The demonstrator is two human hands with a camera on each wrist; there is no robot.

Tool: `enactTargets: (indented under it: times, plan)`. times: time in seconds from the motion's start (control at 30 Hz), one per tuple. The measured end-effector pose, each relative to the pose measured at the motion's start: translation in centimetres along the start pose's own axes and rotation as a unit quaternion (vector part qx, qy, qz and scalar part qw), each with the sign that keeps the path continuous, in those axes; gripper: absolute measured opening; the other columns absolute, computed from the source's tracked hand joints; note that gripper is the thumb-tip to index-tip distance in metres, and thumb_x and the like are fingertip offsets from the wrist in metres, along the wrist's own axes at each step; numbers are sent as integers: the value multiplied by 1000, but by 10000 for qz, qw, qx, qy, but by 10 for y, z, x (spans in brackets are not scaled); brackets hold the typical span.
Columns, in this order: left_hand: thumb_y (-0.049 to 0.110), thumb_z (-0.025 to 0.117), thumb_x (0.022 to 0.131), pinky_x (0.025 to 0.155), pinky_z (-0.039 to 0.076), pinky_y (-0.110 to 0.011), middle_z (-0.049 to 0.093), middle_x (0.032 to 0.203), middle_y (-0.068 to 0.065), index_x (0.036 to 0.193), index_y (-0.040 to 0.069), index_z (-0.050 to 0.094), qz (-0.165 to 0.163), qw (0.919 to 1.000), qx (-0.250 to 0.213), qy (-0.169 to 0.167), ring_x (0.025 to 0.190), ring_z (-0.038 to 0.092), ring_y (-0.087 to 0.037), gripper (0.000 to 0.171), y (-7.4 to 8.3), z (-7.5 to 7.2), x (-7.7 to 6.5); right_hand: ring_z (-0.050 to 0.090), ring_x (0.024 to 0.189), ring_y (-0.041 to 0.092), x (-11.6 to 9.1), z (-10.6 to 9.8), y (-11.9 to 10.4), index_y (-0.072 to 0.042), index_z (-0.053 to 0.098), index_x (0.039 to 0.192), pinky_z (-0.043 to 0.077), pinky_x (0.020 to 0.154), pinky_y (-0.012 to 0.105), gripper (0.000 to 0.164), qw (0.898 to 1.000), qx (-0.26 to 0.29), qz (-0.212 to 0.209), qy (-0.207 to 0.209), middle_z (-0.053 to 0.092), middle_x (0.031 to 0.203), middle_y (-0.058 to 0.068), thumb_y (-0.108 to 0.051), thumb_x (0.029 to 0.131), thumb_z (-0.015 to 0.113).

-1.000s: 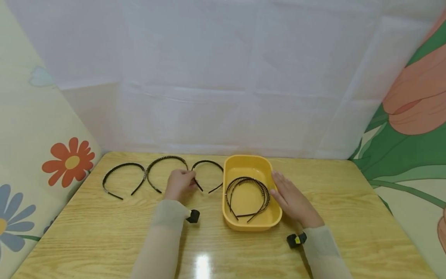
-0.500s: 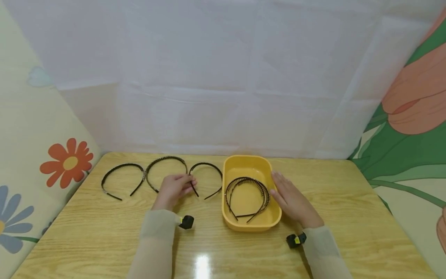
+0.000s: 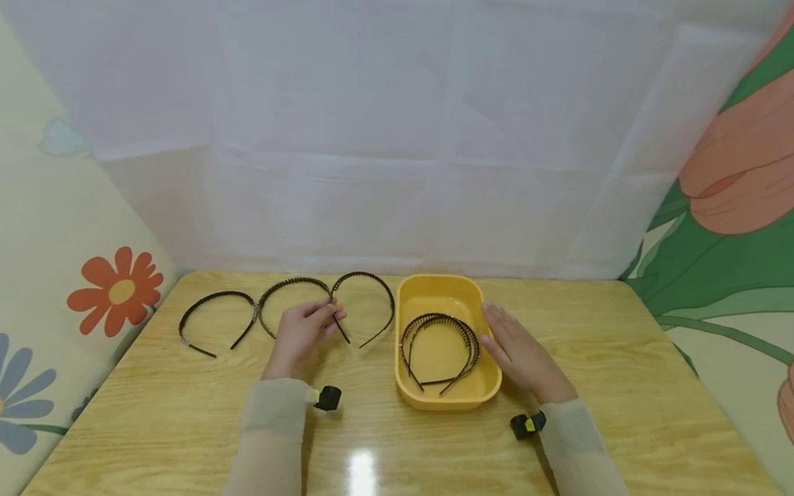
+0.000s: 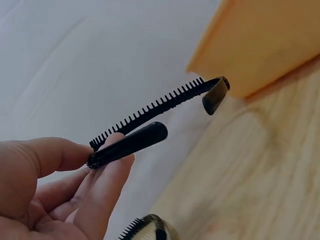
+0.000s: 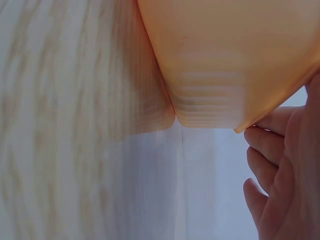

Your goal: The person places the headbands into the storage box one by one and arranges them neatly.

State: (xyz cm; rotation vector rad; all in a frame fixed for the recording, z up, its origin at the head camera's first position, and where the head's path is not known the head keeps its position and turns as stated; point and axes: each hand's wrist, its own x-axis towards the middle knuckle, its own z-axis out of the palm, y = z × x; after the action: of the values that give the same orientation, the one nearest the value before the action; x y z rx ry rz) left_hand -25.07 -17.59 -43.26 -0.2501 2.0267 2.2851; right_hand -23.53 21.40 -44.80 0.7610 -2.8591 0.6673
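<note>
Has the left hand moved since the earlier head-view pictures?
Yes, the left hand has shifted left, away from the tub.

Left hand (image 3: 300,335) pinched, right hand (image 3: 524,355) outstretched

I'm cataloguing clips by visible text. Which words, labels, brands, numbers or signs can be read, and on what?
No readable text on the headbands, tub or table.
The yellow patches on the wrist devices are too small to tell whether they bear any.

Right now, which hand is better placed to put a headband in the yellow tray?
Probably the left hand: it pinches a headband, while the right hand only touches the yellow tray.
</note>
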Motion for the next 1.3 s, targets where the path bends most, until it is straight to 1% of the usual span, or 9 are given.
enactTargets:
  times: [0.23,0.33,0.5,0.7,0.87,1.0,1.1,1.23,1.3]
  plan:
    - [9,56,105,100,51,-29,69,112,-3,143,-9,48,310,9985,-442,-79,107,69,-13,43,17,-1,-11,20,152,35,0,0,0,-1,21,160,17,123,53,61,10000,24,23,-10,23,165,18,-32,111,40]
    - [9,56,105,102,50,-30,69,113,-3,143,-9,48,477,9970,-583,-160,109,68,-14,43,23,1,-15,20,152,35,0,1,0,-1,21,160,17,123,53,62,10000,32,14,-25,23,165,18,-33,111,40]
    - [8,57,104,100,51,-32,68,113,-3,141,-12,49,805,9927,-836,-318,105,69,-14,43,32,11,-21,21,152,35,1,1,-1,-1,22,160,18,122,54,61,10000,-16,-36,-3,24,164,18,-33,111,40]
    - [6,57,104,98,53,-33,70,107,-2,140,-14,49,946,9897,-1007,-365,100,71,-13,42,41,23,-28,21,152,36,0,0,-1,0,22,159,18,122,53,61,10000,-17,-31,-12,22,165,17,-32,111,40]
    - [3,55,104,97,54,-34,70,104,-3,138,-14,51,992,9888,-1054,-360,99,71,-14,38,40,35,-30,22,152,37,-1,0,0,1,23,159,19,122,54,61,10000,-64,-59,-3,24,164,19,-32,111,40]
    - [2,55,104,97,54,-35,69,107,-5,137,-14,51,960,9883,-1071,-507,100,71,-15,37,35,46,-30,23,151,37,-2,-1,0,2,25,159,19,122,54,60,9998,-187,-68,14,24,164,18,-31,111,41]
    - [2,55,104,98,53,-37,69,108,-7,137,-14,52,901,9885,-1047,-611,100,71,-16,37,32,53,-30,24,151,36,-1,-2,-1,2,26,158,18,122,55,60,9995,-313,-78,7,25,164,17,-31,111,41]
    - [1,54,104,97,54,-38,69,107,-7,135,-13,54,806,9896,-1013,-623,98,71,-15,34,28,60,-30,25,150,37,-1,-3,-3,4,27,157,18,122,57,59,9990,-426,-155,42,27,163,19,-30,110,41]
    - [-1,54,103,96,55,-37,70,108,-10,134,-13,55,754,9902,-997,-618,97,72,-16,33,26,64,-31,26,150,37,-1,-4,-3,4,27,157,19,122,56,59,9989,-442,-174,59,27,162,20,-29,110,41]
